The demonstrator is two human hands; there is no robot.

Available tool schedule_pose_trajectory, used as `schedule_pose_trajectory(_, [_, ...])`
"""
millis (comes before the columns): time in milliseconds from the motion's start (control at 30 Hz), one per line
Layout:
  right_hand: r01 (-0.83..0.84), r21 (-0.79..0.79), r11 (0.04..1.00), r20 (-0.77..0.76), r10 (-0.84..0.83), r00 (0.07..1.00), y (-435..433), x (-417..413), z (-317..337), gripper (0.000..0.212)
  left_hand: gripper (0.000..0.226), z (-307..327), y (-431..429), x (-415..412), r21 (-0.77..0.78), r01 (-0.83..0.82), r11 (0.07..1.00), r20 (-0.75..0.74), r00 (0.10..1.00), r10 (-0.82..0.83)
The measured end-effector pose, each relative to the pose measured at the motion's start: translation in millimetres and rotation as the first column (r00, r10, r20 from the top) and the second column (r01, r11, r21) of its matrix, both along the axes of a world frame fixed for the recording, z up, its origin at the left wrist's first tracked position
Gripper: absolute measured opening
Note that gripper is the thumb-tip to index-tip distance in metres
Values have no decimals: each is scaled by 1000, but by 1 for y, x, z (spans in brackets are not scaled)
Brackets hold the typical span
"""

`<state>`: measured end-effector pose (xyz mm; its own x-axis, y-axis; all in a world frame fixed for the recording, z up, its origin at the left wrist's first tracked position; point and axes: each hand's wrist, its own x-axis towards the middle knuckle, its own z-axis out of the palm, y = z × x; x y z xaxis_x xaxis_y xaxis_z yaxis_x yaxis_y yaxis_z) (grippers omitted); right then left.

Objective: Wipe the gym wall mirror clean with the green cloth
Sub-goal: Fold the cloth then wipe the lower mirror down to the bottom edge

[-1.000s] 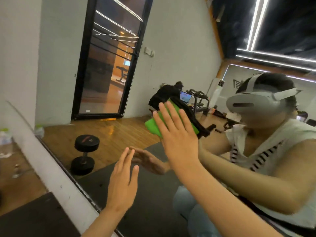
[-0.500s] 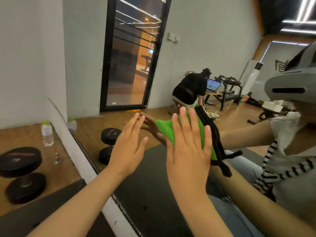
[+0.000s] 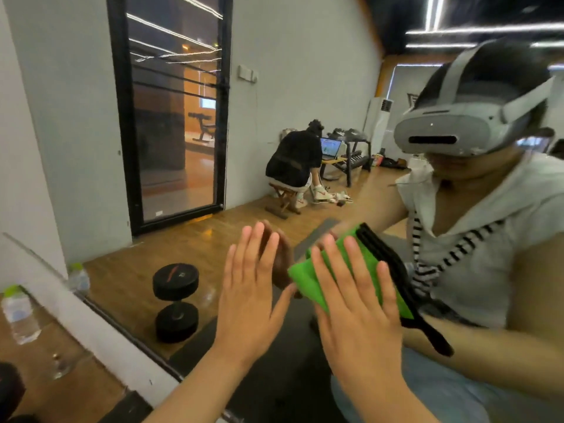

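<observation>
Mirror [image 3: 305, 123]: my flat, spread right hand [image 3: 357, 303] is pressing green cloth [image 3: 308, 279]; my open, empty left hand [image 3: 250, 294] beside it is risking fresh smudges.

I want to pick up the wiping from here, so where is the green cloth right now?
In the head view, the green cloth is right of centre, pressed flat against the mirror under the right hand, just right of the open left hand.
</observation>
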<state>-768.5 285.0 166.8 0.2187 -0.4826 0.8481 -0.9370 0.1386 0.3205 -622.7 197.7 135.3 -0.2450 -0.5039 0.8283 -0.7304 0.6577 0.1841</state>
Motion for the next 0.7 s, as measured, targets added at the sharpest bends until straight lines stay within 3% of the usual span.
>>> schedule_pose_trajectory(100, [32, 145, 989, -273, 9, 962, -6, -5, -46, 49, 73, 14, -29, 32, -188, 60, 980, 164, 986, -29])
schedule_pose_trajectory(167, [52, 132, 990, -371, 0, 929, -3, -17, -40, 51, 72, 18, -51, 48, -267, 125, 956, 267, 962, -51])
schedule_pose_trajectory(300, [96, -110, 989, -184, -115, 976, -13, -5, -7, 53, 68, 3, -94, 62, -394, 259, 882, 365, 925, -109])
schedule_pose_trajectory(367, [128, -147, 981, -108, -145, 984, -25, 12, -21, 57, 69, -5, -108, 59, -438, 301, 847, 354, 924, -145])
schedule_pose_trajectory(433, [135, -75, 988, -151, -145, 978, -32, 23, -54, 60, 72, -7, -115, 55, -481, 314, 818, 338, 928, -157])
schedule_pose_trajectory(500, [157, 62, 986, -286, -133, 949, -31, 25, -94, 64, 73, -7, -119, 53, -504, 331, 798, 331, 927, -176])
schedule_pose_trajectory(600, [270, 287, 919, -527, -84, 846, -14, 17, -154, 78, 72, -9, -121, 53, -518, 354, 779, 324, 924, -204])
schedule_pose_trajectory(700, [339, 395, 854, -614, -29, 789, 10, -2, -183, 88, 70, -13, -122, 52, -514, 359, 779, 312, 924, -220])
